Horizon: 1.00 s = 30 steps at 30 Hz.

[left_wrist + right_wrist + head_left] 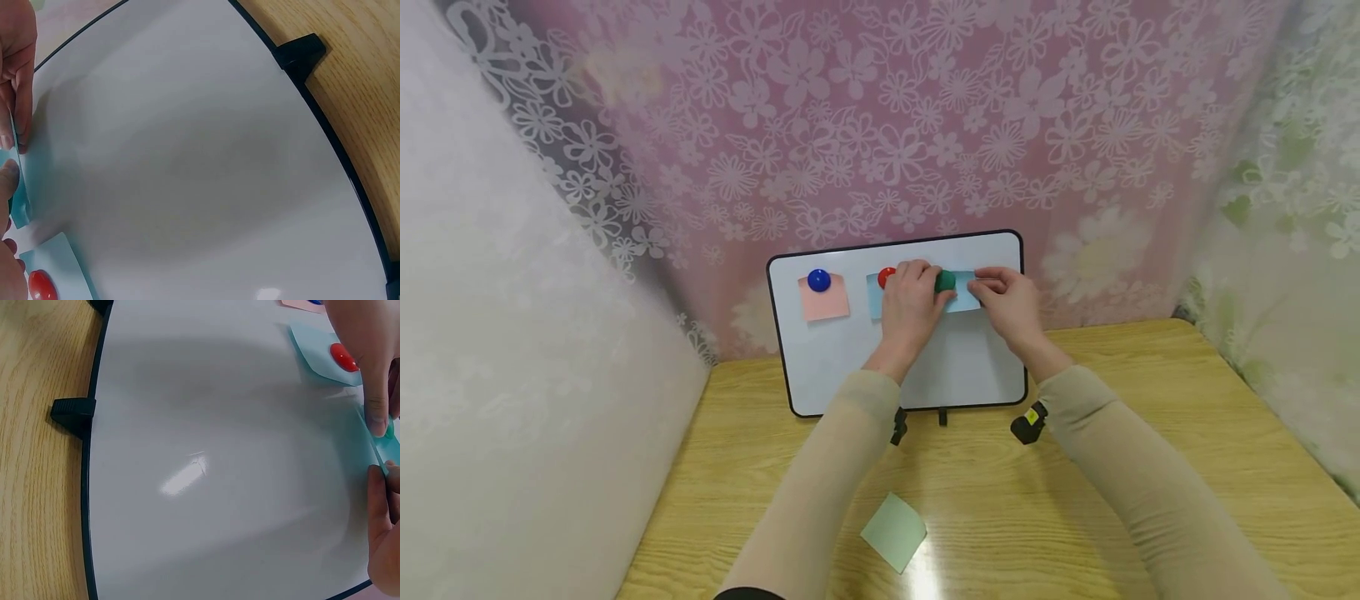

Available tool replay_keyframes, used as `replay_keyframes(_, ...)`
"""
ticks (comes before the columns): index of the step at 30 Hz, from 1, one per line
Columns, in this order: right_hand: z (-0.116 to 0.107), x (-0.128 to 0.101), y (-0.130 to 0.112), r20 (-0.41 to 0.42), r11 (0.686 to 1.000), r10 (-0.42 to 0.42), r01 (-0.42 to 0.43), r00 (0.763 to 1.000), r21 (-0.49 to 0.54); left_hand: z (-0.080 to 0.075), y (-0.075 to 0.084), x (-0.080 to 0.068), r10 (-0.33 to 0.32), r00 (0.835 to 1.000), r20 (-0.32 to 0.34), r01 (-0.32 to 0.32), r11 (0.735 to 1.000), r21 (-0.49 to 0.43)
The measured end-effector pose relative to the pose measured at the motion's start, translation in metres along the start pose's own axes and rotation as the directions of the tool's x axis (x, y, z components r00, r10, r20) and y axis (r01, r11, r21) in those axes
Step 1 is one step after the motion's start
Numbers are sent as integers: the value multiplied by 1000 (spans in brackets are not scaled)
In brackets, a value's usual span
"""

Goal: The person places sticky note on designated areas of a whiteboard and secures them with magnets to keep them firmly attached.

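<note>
At the left of the whiteboard (820, 367) a blue magnet (818, 280) pins a pink note (824, 302). Next comes a red magnet (886, 277) on a light-blue note (874, 302), half covered by our left hand (913, 305). That hand's fingers curl round the green magnet (945, 281), which sits against the board over a second light-blue note (964, 300). Our right hand (1009, 302) pinches that note's right edge between thumb and fingertips, holding it flat to the board.

To do this well, we judge that the right hand should keep the paper level and taut while the left seats the magnet squarely near the note's top centre, clear of the red one. We let go of the paper only once the magnet grips.

On the wooden table (1150, 467) below lies a loose green note (894, 531).
</note>
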State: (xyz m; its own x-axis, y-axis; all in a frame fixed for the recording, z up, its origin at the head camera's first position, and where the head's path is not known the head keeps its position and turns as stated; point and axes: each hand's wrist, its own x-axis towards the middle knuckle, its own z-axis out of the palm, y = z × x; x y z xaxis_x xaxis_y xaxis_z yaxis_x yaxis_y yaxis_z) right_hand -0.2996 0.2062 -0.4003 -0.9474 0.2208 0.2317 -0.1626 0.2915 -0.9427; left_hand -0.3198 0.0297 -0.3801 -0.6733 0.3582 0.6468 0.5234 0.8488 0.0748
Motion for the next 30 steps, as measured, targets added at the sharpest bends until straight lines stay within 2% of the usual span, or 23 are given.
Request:
replay_keyframes(9, 1, -3, -3, 10, 999, 9, -10, 1000, 38, 3, 3, 1, -34, 999, -10, 34, 999, -13)
replay_keyframes(26, 3, -2, -4, -33, 1000, 21, -20, 999, 10, 0, 10, 8, -16, 999, -30, 16, 1000, 26)
replay_keyframes(30, 3, -2, -5, -41, 1000, 16, -16, 999, -2, 1, 10, 9, -28, 1000, -6, 28, 1000, 7)
